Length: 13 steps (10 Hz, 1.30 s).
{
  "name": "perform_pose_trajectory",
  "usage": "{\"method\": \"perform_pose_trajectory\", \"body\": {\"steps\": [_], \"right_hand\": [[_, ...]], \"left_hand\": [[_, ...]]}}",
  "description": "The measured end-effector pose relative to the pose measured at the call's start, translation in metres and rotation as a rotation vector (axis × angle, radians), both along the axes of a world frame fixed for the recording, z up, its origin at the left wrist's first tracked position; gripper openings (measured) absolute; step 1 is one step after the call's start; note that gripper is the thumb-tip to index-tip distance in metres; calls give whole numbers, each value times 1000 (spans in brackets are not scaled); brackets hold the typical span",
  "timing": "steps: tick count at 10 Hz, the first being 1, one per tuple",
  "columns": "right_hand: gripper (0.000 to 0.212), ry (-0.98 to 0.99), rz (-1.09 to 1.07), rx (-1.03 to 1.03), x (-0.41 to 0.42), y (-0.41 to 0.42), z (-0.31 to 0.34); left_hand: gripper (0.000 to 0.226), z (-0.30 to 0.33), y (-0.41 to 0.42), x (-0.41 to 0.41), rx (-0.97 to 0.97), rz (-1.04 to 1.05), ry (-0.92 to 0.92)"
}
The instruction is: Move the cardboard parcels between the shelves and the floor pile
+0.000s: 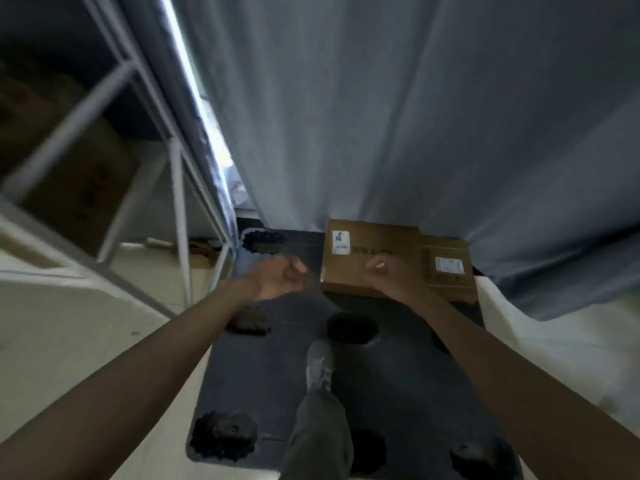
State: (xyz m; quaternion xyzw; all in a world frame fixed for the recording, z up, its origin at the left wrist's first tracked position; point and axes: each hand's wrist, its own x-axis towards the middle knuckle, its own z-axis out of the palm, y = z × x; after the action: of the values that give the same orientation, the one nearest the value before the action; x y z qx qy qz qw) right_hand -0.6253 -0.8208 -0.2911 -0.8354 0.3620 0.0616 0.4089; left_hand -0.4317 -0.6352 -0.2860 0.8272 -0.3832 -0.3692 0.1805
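Blurred metal shelving (pixel 114 140) with a brown carton (pixel 83 181) is seen at far left. The left hand (pixel 277 277) is curled loosely, nothing held. The right hand (pixel 391 278) is cupped against the near edge of a flat cardboard parcel (pixel 367 251) bearing a white label; whether it is gripped cannot be told. A second labelled parcel (pixel 450 271) lies just beside, both on a dark pallet (pixel 408 393) before a grey curtain (pixel 381 116).
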Motion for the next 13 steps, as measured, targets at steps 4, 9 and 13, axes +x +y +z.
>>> {"method": "perform_pose_trajectory", "body": {"steps": [4,9,13], "right_hand": [[16,-211,238,28,115,189,140],[13,-272,307,109,270,458,200],[34,-448,49,249,357,529,240]], "left_hand": [[26,166,247,49,-3,218,-67],[33,219,527,177,-15,321,-167],[38,251,607,279,-224,419,-225]]}}
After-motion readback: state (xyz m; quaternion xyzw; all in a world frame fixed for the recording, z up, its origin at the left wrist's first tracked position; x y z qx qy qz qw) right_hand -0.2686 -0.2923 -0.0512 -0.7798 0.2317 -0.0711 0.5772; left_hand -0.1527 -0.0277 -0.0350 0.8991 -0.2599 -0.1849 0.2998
